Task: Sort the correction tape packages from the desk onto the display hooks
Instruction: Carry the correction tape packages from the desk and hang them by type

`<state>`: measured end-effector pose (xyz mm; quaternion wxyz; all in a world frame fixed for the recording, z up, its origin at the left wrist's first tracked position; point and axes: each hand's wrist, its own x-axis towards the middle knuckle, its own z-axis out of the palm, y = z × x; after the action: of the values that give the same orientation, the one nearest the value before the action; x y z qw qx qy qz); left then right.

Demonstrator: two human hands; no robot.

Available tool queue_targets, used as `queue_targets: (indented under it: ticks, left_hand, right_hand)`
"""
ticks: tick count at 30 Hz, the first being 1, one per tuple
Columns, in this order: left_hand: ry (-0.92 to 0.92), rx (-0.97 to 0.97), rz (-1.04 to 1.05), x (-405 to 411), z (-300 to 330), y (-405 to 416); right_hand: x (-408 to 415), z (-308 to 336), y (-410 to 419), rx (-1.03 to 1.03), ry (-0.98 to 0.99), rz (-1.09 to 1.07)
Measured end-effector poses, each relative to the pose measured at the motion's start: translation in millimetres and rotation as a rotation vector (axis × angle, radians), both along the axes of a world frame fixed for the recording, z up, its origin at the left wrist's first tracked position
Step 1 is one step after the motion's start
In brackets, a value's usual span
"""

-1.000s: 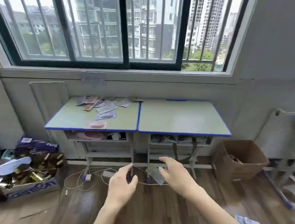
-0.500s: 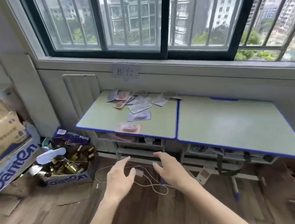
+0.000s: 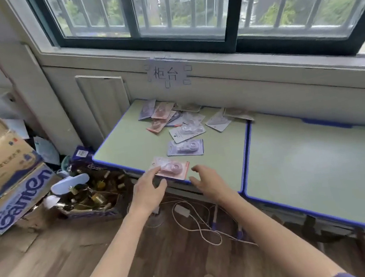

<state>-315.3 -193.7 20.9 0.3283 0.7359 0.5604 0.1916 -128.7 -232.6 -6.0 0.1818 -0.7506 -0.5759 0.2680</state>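
Correction tape packages were spread over the left table (image 3: 129, 144). Nearest, a pink package (image 3: 171, 168) lay at the front edge, touched by the left hand (image 3: 148, 192), fingers loosely extended, nothing gripped. The right hand (image 3: 207, 181) hovered beside it, relaxed, empty. Farther back lay a lilac package (image 3: 186, 148), then a scattered pile (image 3: 174, 116).
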Motion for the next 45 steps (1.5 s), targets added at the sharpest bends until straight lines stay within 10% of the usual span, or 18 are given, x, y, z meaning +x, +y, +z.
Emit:
queue_targets:
  ticks: [26, 36, 45]
  left_hand:
    - [0.056, -0.125, -0.259, 2, -30, 259]
    - [-0.029, -0.163, -0.307, 35, -37, 283]
    - [-0.370, -0.387, -0.254, 90, -32, 273]
  right_hand:
    - [-1, -93, 185, -0.444, -0.263, -0.070]
    - [43, -57, 169, -0.132, 0.571, -0.428]
    - [38, -22, 221, 0.125, 0.767, -0.569]
